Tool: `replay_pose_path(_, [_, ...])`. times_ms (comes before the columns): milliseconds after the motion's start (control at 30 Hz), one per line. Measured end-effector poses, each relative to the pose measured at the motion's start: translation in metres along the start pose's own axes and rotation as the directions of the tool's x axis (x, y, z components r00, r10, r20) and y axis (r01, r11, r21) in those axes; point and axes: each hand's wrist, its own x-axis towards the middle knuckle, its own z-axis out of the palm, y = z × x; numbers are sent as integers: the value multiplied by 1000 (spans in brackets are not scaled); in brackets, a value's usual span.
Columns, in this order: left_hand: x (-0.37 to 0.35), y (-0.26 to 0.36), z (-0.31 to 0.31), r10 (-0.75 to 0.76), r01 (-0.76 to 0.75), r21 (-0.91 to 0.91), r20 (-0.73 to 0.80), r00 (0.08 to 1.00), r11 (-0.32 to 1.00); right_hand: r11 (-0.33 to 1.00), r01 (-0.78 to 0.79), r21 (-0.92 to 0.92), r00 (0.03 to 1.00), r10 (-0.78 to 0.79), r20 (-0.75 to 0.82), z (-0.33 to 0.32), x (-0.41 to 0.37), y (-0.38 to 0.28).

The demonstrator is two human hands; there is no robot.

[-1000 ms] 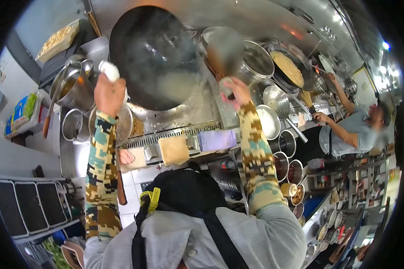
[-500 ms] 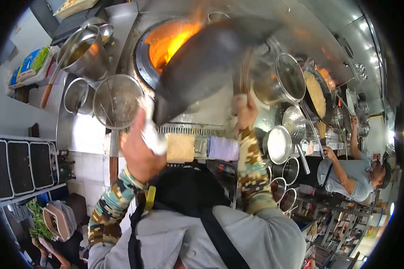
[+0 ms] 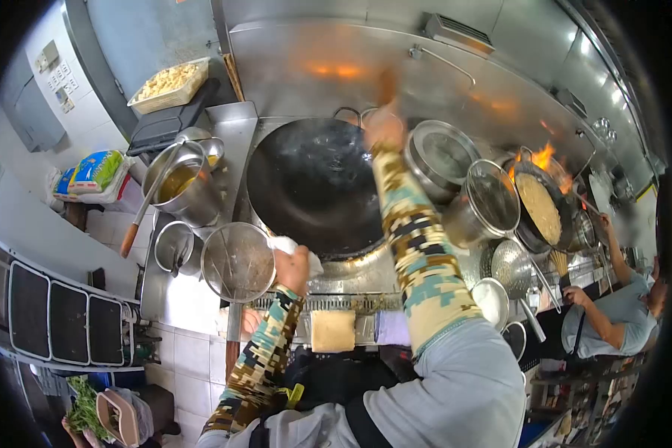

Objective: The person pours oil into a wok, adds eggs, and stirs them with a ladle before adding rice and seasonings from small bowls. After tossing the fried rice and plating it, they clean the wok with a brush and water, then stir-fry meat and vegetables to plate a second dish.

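My left hand [image 3: 294,270] is closed on a white cloth [image 3: 306,257] at the front left rim of a big black wok [image 3: 306,194]. The wok sits level over the burner, with wet shine and a little steam inside. Stretched past the wok's right side, my right hand [image 3: 384,128] is closed on a bamboo wok brush [image 3: 387,86], blurred by motion, in front of the steel back wall. A round mesh strainer [image 3: 239,261] lies just left of my left hand, its handle toward me.
Steel pots [image 3: 179,183] stand at the left. Right of the wok are a lidded pot [image 3: 444,153], a pot with a strainer [image 3: 481,205] and a perforated ladle [image 3: 511,269]. A co-worker [image 3: 608,313] handles another wok with a flat pancake [image 3: 537,209] near flames. Folded cloths [image 3: 333,331] lie in front.
The wok, tilted up off the flaming burner before, now rests flat on it. My right hand has moved up and away with the brush. My left hand has come to the wok's rim.
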Motion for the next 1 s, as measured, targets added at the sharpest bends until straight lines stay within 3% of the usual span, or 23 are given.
replay_pose_path(33, [-2, -2, 1, -81, 83, -56, 51, 995, 995, 996, 75, -39, 933, -56, 356, 59, -24, -9])
replay_pose_path(67, [-5, -5, 2, -161, 172, -111, 105, 981, 979, 929, 350, 120, 773, -359, 523, 58, -79, -30])
replay_pose_path(100, [-5, -9, 2, -144, 150, -63, 80, 986, 987, 920, 216, 326, 776, -365, 515, 39, -126, -53])
replay_pose_path(167, [-7, -17, 1, -116, 115, 42, 17, 993, 992, 683, 245, 688, 594, -667, 450, -18, -165, -44])
replay_pose_path(233, [-5, -22, 1, -169, 167, 55, 38, 985, 984, 717, 482, 504, 439, -696, 569, -50, -104, 5])
replay_pose_path(267, [-7, -16, 3, -183, 183, 1, 44, 982, 983, 911, 395, 119, 694, -381, 611, -46, -69, 15])
replay_pose_path(300, [-8, -9, 7, -197, 199, -53, 52, 979, 978, 943, 192, -272, 872, -37, 488, -36, -44, 22])
replay_pose_path(400, [-9, -1, 12, -219, 233, -150, 105, 970, 961, 998, -31, -62, 969, 45, 242, 57, -52, 1])
replay_pose_path(433, [-13, 0, 9, -236, 253, -177, 110, 966, 951, 952, 307, 9, 828, -271, 491, 62, -81, -20])
replay_pose_path(467, [-17, 38, 4, -270, 267, 35, 98, 958, 963, 910, 396, 126, 750, -399, 527, 48, -87, -18])
replay_pose_path(567, [-12, -12, 9, -232, 232, 2, 53, 971, 973, 688, 560, 462, 444, -720, 533, -25, -86, 21])
replay_pose_path(600, [-9, -18, 13, -186, 187, -34, 24, 982, 982, 844, 434, 316, 691, -537, 484, -18, -82, 23])
replay_pose_path(633, [-7, -16, 16, -169, 172, -84, 42, 985, 982, 948, 257, 186, 872, -311, 379, 4, -71, 25])
replay_pose_path(667, [-9, -12, 15, -159, 165, -136, 52, 986, 977, 995, 46, 85, 969, -65, 238, 28, -62, 26])
replay_pose_path(733, [-12, -1, 11, -188, 202, -159, 98, 977, 966, 986, 164, -12, 894, -143, 424, 26, -83, -3])
replay_pose_path(767, [-14, 21, 4, -230, 257, -144, 180, 956, 955, 915, 315, 252, 774, -401, 491, 51, -116, -8])
replay_pose_path(800, [-15, 34, -7, -357, 385, -96, 224, 907, 918, 827, 370, 424, 697, -548, 462, 33, -142, -21])
replay_pose_path(833, [-12, 41, -18, -472, 499, -46, 261, 842, 865, 758, 287, 586, 663, -599, 449, 16, -152, -26])
replay_pose_path(867, [-19, 40, -32, -448, 536, -295, 319, 836, 791, 781, 170, 600, 506, -592, 627, -18, -128, -24])
replay_pose_path(900, [-29, 57, -53, -415, 501, -245, 327, 849, 830, 812, 40, 582, 310, -564, 766, -47, -100, -6])
replay_pose_path(933, [-35, 55, -86, -262, 423, -203, 534, 804, 883, 875, 333, 351, 386, -466, 796, -45, -61, 30])
replay_pose_path(967, [-43, 51, -108, -254, 339, -69, 527, 811, 938, 919, 367, 147, 684, -374, 626, -32, -45, 41])
replay_pose_path(1000, [-51, 47, -131, -246, 247, 69, 520, 818, 967, 964, 265, -32, 896, -234, 378, -19, -30, 54])
